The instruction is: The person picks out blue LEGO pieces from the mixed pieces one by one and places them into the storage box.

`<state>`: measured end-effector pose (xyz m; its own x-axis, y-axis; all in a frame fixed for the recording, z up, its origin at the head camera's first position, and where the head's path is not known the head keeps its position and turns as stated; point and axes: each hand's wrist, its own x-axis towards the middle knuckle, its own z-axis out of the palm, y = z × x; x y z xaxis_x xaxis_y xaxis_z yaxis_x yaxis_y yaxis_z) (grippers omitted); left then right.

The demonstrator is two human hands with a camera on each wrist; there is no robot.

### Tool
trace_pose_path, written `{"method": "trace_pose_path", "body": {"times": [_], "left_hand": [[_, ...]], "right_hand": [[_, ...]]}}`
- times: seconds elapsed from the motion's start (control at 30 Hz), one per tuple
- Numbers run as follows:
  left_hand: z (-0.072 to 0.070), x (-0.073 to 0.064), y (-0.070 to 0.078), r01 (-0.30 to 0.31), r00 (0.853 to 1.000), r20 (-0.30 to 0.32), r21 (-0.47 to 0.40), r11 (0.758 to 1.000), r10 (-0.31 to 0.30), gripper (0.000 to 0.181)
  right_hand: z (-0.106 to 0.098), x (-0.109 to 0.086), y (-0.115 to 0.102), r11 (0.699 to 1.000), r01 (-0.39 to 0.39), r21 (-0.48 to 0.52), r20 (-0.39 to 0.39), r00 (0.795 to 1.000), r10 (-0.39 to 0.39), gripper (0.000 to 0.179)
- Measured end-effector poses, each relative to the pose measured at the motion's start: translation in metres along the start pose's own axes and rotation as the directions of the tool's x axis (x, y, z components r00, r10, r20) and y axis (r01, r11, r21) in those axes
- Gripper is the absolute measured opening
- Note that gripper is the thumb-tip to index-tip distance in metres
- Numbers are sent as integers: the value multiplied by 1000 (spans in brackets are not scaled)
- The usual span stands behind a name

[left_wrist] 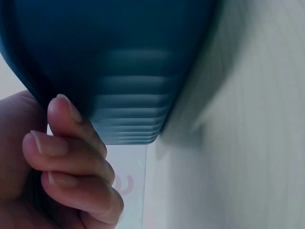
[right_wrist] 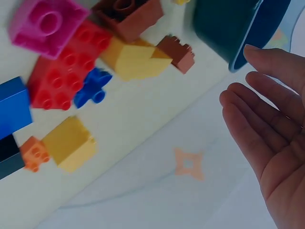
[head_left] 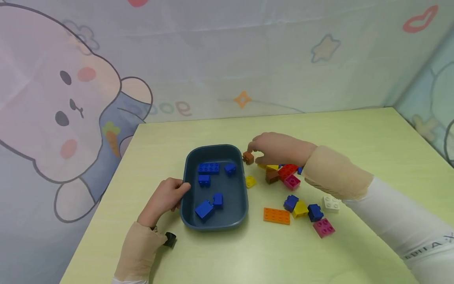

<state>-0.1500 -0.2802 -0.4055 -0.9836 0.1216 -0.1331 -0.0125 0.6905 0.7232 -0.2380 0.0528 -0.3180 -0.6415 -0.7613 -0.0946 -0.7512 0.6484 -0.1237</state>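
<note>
**Left hand [head_left: 166, 197] grips bin [head_left: 230, 197]; right hand [head_left: 271, 146] hangs loose by small brown brick [head_left: 248, 157]**

Nearest, on the right part of the table [head_left: 220, 256], lie a pink brick [head_left: 324, 228], an orange plate [head_left: 276, 216], a blue brick [head_left: 315, 213], a yellow brick [head_left: 300, 209], a white brick [head_left: 331, 204] and a second blue brick [head_left: 291, 203].

The bin sits upright left of these. The left hand grasps its left side, thumb at the rim and the other fingers curled along the outer wall. Inside are five blue bricks [head_left: 204, 210], spread over the floor.

Just right of the bin is a yellow piece [head_left: 250, 182]. Beyond it, a cluster includes a second pink brick [head_left: 292, 182], a larger brown brick [head_left: 272, 176] and a red brick [head_left: 287, 171].

Farther out, the right hand is above the table, its fingers released, slightly bent and holding nothing. The small brown brick lies on the table near its fingertips, just beside the bin's far right corner.

Behind the table hangs a printed cloth [head_left: 283, 71].
</note>
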Motion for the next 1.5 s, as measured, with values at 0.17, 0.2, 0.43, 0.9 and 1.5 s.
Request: {"method": "trace_pose_path", "body": {"times": [0.17,0.2,0.43,0.9,1.5], "left_hand": [[0,-1,-1,-4,1000,2,-5,1000,4,39],[1,-1,-1,-5,1000,2,-6,1000,5,39],[1,0,-1,-12,1000,-6,-3,1000,12,40],[0,1,-1,12,1000,7,-11,1000,-12,40],[2,1,-5,18,1000,9,-13,1000,-18,40]], "right_hand": [[4,-24,12,999,-37,23,-20,999,38,32],[5,-30,14,999,-44,32,-29,999,45,31],[6,-68,26,993,-86,80,-96,991,94,28],[32,-113,61,979,-146,141,-91,983,160,31],[73,-119,86,960,-226,164,-112,963,246,42]]}}
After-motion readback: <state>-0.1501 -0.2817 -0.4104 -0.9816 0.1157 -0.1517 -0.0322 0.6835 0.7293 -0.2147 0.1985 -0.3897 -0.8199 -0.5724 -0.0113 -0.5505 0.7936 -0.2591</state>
